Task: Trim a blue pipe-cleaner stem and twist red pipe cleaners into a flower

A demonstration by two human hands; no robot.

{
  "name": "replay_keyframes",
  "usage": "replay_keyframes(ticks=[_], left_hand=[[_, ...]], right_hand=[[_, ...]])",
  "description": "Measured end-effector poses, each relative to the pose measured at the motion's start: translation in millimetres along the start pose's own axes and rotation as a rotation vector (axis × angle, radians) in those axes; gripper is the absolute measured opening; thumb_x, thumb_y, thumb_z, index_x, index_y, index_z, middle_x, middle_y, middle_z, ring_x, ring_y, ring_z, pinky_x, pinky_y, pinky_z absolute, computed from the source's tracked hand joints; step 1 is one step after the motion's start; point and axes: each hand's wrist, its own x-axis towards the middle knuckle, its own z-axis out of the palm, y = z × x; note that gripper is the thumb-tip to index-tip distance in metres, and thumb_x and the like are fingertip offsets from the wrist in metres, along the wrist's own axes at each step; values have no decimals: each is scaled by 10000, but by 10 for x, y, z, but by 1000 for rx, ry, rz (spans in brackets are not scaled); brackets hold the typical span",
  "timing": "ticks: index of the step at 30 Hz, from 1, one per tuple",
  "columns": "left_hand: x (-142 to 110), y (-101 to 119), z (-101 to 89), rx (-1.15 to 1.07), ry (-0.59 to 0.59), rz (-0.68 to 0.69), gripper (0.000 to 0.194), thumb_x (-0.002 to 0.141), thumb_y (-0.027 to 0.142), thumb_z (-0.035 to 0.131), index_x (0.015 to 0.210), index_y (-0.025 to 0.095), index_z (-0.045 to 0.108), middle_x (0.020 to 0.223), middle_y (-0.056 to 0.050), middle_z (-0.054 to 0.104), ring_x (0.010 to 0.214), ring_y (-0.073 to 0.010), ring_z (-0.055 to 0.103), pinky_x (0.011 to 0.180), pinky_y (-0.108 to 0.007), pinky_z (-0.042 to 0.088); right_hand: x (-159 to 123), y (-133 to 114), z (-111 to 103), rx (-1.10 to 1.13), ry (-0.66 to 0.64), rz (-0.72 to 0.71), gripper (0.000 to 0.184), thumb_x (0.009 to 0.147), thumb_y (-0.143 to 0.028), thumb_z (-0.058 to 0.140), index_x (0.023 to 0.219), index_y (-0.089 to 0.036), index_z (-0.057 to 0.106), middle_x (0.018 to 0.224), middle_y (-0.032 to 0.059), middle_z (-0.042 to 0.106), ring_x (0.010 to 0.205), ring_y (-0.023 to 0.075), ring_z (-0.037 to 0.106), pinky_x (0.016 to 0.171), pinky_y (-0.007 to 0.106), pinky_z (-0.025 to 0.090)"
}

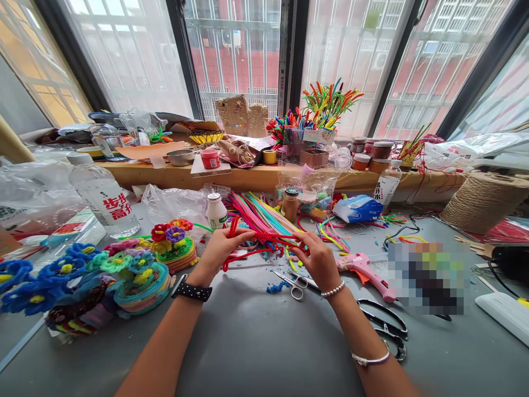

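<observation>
Red pipe cleaners (273,237) stretch between my left hand (228,248) and right hand (317,257) above a grey counter (248,342), seen through my head camera. Their long axis runs nearly level from side to side, across my line of view. One red end bends upward at the left hand; below, another length doubles back and points right, ending in a small hook near the right fingers. On each side my grip is closed, thumb against fingers, pinching the red strands.

Just below the right hand lie small scissors (294,285), open, beside blue clippings (278,287). A pink glue gun (367,274) and black-handled scissors (386,326) lie to the right of the right wrist, near a pixelated patch. Directly beyond the strands, a multicolored bundle of pipe cleaners (258,212), a white bottle (216,212) and a brown jar (290,204) crowd the way forward. Fuzzy flowers (66,270) fill the left side; a twine spool (485,201) stands at far right, below the windows (235,49).
</observation>
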Motion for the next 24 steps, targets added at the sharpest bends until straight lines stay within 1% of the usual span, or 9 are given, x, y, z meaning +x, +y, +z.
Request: replay_keyframes(ticks=[2, 4, 7, 12, 16, 19, 24], left_hand=[[1, 2, 0, 5, 5, -1, 280, 572, 367, 631, 731, 139, 669, 556, 5, 596, 449, -66, 392, 418, -193, 270], [0, 9, 0, 10, 2, 3, 270, 570, 363, 633, 724, 144, 669, 589, -1, 608, 475, -74, 418, 429, -191, 285], [-3, 15, -5, 16, 1, 34, 248, 563, 358, 638, 694, 150, 667, 653, -15, 631, 549, -100, 482, 475, -193, 331], [15, -23, -21, 31, -2, 64, 262, 554, 379, 636, 687, 154, 658, 666, -27, 645, 642, -147, 543, 539, -211, 383], [46, -72, -34, 154, 28, 119, 272, 579, 400, 603, 664, 148, 661, 660, -30, 649, 670, -167, 555, 614, -237, 397], [52, -76, -44, 244, 42, 173, 282, 597, 405, 576, 664, 144, 661, 665, -33, 650, 667, -174, 554, 616, -244, 396], [13, -10, -57, 229, 55, 170, 254, 610, 376, 567, 663, 145, 658, 657, -32, 658, 662, -169, 560, 619, -235, 399]], right_hand=[[-1, -4, -7, 6, 7, 5, 224, 747, -228, 525, 954, -145, 546, 847, 79, 584, 700, 174, 558, 671, 293, 459], [-3, -10, -15, 4, 19, 5, 204, 744, -214, 530, 934, -145, 556, 842, 74, 592, 703, 172, 561, 666, 283, 456], [-5, -21, -21, -13, 29, -2, 183, 746, -204, 527, 917, -153, 566, 829, 66, 604, 734, 179, 564, 660, 275, 452], [-2, -35, -12, -28, 43, -1, 150, 750, -190, 520, 881, -156, 584, 813, 59, 618, 726, 174, 571, 650, 263, 448], [2, -34, -1, -33, 38, -7, 125, 755, -191, 516, 845, -158, 596, 793, 51, 625, 725, 170, 573, 639, 254, 444], [-5, -24, 2, -31, 19, 5, 142, 748, -219, 530, 864, -163, 591, 804, 51, 622, 734, 174, 572, 635, 258, 444], [-11, -4, -5, 32, -16, 38, 218, 738, -300, 538, 903, -162, 572, 782, 59, 605, 705, 175, 561, 636, 277, 451]])
